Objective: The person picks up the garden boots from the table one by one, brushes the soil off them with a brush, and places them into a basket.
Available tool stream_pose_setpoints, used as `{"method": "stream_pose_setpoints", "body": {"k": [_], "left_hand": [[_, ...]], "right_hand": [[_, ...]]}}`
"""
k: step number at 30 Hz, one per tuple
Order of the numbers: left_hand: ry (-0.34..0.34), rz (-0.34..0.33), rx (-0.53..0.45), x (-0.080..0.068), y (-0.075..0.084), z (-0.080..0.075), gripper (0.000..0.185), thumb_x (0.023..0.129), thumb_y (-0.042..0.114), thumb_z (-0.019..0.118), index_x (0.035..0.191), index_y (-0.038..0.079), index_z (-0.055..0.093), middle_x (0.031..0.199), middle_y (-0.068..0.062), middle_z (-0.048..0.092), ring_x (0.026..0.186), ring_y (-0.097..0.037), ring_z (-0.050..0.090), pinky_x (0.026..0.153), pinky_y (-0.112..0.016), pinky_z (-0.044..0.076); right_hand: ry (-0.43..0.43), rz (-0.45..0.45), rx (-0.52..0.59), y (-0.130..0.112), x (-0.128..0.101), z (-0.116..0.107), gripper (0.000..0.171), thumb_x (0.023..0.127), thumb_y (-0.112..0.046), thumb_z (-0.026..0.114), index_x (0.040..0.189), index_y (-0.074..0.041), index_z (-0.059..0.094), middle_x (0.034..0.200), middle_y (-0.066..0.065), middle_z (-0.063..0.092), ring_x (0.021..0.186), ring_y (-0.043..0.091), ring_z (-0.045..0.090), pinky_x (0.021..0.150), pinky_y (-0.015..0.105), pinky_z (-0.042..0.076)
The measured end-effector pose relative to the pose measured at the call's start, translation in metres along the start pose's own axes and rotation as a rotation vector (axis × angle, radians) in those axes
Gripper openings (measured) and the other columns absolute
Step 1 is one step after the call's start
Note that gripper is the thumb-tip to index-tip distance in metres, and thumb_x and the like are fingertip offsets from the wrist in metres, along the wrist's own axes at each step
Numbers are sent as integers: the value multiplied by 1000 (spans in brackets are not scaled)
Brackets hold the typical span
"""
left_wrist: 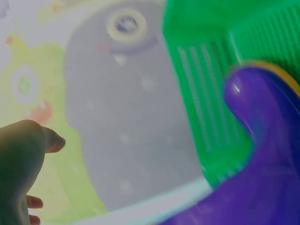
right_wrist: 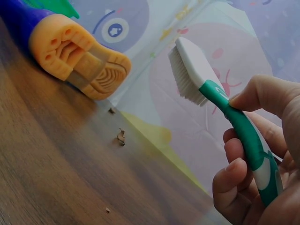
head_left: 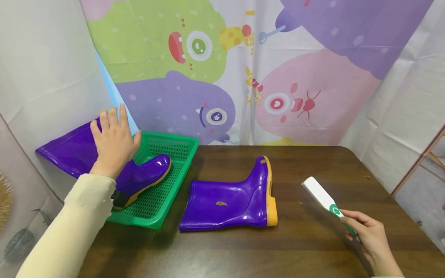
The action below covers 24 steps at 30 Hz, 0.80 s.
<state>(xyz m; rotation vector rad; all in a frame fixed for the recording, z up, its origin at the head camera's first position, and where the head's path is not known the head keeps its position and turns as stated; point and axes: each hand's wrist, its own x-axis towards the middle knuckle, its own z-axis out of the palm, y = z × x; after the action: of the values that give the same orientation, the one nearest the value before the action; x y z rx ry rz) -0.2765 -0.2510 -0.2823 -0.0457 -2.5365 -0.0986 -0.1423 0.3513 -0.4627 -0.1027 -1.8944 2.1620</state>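
My left hand (head_left: 116, 141), fingers spread, is over a purple rain boot (head_left: 146, 172) that leans in a green plastic basket (head_left: 167, 206), its shaft jutting past the left side. In the left wrist view the thumb (left_wrist: 54, 140) stands apart from that boot (left_wrist: 267, 112). My right hand (head_left: 373, 239) grips the green-and-white handle of a scrubbing brush (head_left: 321, 197) above the table. White bristles (right_wrist: 183, 77) show in the right wrist view. A second purple boot (head_left: 226, 202) lies on its side in the middle, with a brown smudge on its shaft and another near the toe.
The brown wooden table (head_left: 295, 251) has small brown flakes (right_wrist: 121, 137) on it, right of the lying boot's yellow sole (right_wrist: 79, 58). A cartoon-print cloth (head_left: 240, 69) hangs at the back. White cloth (head_left: 389, 127) closes off both sides.
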Motion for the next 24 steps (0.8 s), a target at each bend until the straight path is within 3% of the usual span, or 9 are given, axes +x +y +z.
{"method": "stream_pose_setpoints", "body": {"k": [5, 12, 20, 24], "left_hand": [[-15, 51, 0, -3, 34, -10, 82, 97, 33, 58, 156, -4, 15, 148, -32, 28, 138, -50, 18, 106, -69, 18], [-118, 98, -11, -16, 74, -15, 79, 99, 38, 53, 156, -2, 14, 152, -28, 23, 142, -45, 14, 109, -65, 17], [-39, 222, -63, -44, 113, 3, 78, 94, 40, 64, 151, -2, 30, 148, -26, 37, 139, -43, 25, 107, -62, 24], [-44, 264, -95, -57, 131, 12, 77, 93, 42, 65, 150, 0, 35, 146, -25, 40, 139, -44, 27, 108, -61, 25]], "right_hand": [[-5, -11, -6, -1, 1, 0, 30, 89, 15, 60, 92, -7, 80, 68, -1, 65, 49, 9, 54, 42, 21, 46], [-12, -28, -8, -1, 1, 1, 30, 89, 16, 60, 91, -7, 80, 65, -1, 64, 49, 8, 54, 41, 21, 46], [-12, -24, -8, -1, 1, 1, 31, 89, 15, 60, 91, -8, 80, 66, -2, 65, 48, 8, 54, 41, 20, 46], [-13, -15, -2, 0, 0, 0, 31, 89, 15, 60, 91, -8, 80, 66, -2, 65, 48, 8, 54, 42, 20, 46]]}}
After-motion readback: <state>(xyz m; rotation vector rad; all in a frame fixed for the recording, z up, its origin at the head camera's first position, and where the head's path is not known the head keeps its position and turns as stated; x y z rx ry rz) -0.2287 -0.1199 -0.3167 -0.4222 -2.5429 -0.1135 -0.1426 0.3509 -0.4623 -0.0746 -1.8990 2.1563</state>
